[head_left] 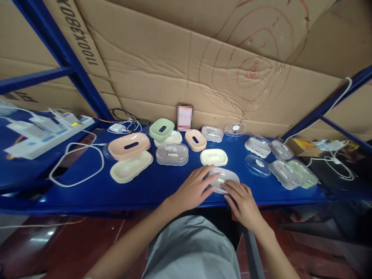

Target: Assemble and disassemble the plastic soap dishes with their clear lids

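Observation:
A grey oval soap dish [231, 175] with an oblong slot lies near the table's front edge, between both hands. My left hand [196, 188] is around its left end, fingers spread over the rim and thumb on the near side. At the right end, the curled fingers of my right hand [241, 199] are on the dish, and they hide part of it. Just beyond is a cream oval tray [214, 157]. A clear-lidded grey soap box [172, 154] sits to the left of it, with a peach soap dish [196, 140] behind.
On the left lie a large peach dish [129, 146], a cream tray [132, 166] and a green dish [162, 129]. Several lidded boxes [286, 174] and a clear lid [257, 165] are on the right. A power strip [49, 137], cables and a blurred phone-like screen [185, 117] stand further back.

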The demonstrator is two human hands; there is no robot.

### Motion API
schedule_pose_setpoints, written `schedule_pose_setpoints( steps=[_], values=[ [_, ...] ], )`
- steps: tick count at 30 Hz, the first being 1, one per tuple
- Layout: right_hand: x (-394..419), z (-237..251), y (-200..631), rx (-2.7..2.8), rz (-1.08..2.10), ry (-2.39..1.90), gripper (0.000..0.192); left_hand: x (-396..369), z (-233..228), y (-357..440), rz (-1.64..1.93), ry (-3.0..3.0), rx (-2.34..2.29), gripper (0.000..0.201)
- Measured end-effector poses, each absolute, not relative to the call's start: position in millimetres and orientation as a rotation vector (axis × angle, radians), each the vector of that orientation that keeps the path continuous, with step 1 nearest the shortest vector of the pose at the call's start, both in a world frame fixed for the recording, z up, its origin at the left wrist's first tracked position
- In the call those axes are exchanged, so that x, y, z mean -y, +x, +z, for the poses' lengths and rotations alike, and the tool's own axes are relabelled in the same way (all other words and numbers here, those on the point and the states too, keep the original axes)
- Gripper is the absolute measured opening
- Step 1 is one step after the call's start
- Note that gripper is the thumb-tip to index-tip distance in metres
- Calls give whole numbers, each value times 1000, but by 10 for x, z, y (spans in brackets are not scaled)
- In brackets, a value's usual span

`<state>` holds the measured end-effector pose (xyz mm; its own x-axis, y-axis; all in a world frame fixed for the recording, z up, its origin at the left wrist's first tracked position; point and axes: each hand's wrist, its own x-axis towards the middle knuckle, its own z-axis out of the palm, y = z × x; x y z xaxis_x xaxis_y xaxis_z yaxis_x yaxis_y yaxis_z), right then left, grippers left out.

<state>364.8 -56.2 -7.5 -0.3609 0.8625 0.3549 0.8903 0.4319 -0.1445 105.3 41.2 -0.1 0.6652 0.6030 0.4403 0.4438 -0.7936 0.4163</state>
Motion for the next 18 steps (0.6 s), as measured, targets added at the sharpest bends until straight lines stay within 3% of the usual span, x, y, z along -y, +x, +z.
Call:
schedule_pose_setpoints(
  steps=[5,11,14,18],
  values=[
    [-265,165,3283,2253,-111,-1383,45,-183,-88,593,814,2616,-907,25],
    [-1574,192,2680,2313,-120,-1488,38,-148,-242,269,1001,2442,-999,24],
    [-1695,158,2632,2306,-115,-1519,27,-139,-276,259,998,2425,-1030,23],
    [-1307,172,2907,2282,-128,-1488,36,-108,-279,272,990,2408,-1077,21]
  ],
)
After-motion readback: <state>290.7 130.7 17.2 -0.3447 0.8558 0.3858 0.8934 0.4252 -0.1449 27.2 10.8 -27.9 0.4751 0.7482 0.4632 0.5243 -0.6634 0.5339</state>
